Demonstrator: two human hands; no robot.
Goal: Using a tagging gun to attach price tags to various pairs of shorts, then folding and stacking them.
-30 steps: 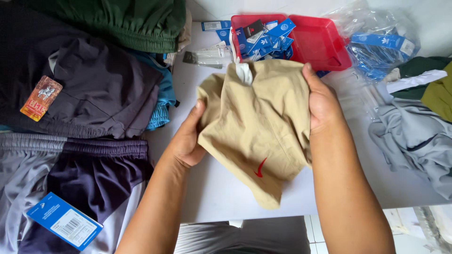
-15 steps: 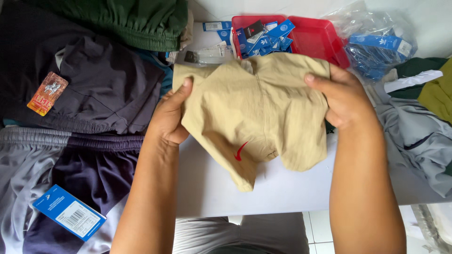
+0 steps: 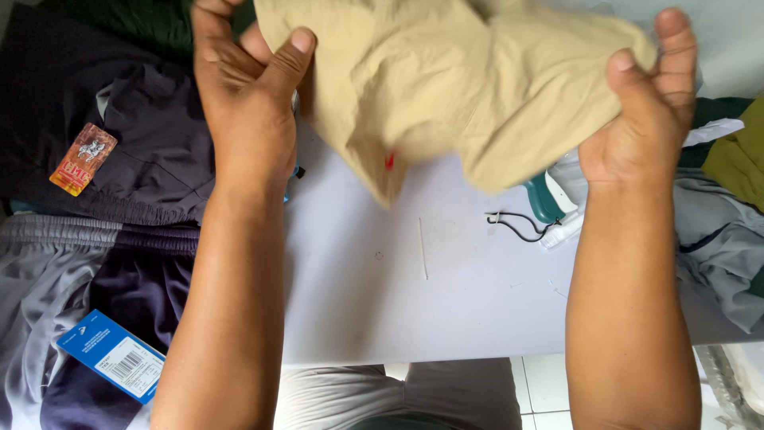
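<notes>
Both hands have risen to the frame top: left hand and right hand grip the tan garment, fingers closed on its edges

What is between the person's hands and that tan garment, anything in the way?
Nothing visible. The left hand and the right hand each grip an edge of the tan garment directly, holding it up above the white table.

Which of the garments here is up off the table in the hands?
The tan fabric garment with a small red mark, gripped by the left hand and right hand; the others lie flat.
</notes>
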